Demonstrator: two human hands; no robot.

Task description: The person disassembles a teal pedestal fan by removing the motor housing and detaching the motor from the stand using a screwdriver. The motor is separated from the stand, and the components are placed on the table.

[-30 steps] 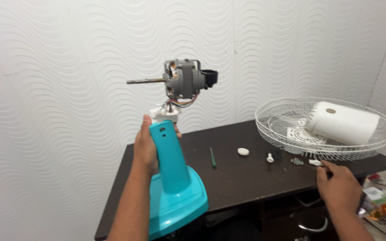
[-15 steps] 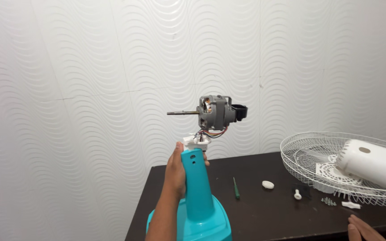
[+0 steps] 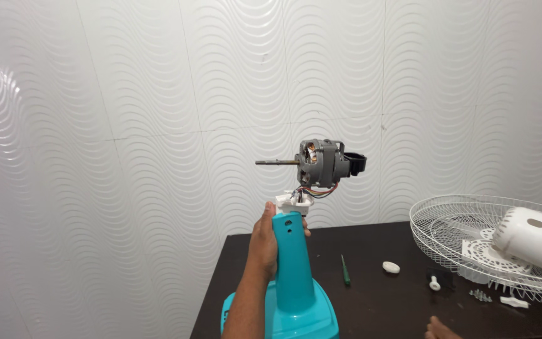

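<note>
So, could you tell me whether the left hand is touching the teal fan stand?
Touching: the head view shows the left hand wrapped around the teal fan stand neck, with no gap.

One fan stand [image 3: 293, 276], teal, at six o'clock, with one bare motor [image 3: 324, 163] on top. One table [image 3: 371, 301], dark. On it, one green screwdriver [image 3: 345, 270], one white cap [image 3: 391, 267], one white knob [image 3: 435, 284] and one white clip [image 3: 513, 302]. At three o'clock, one wire grille [image 3: 446, 220] holding one white housing [image 3: 531, 242]. A small heap of screws [image 3: 481, 295]; too small to count. Two hands: one left hand [image 3: 263, 242], one right hand [image 3: 440, 328] barely in sight at five o'clock.
</note>
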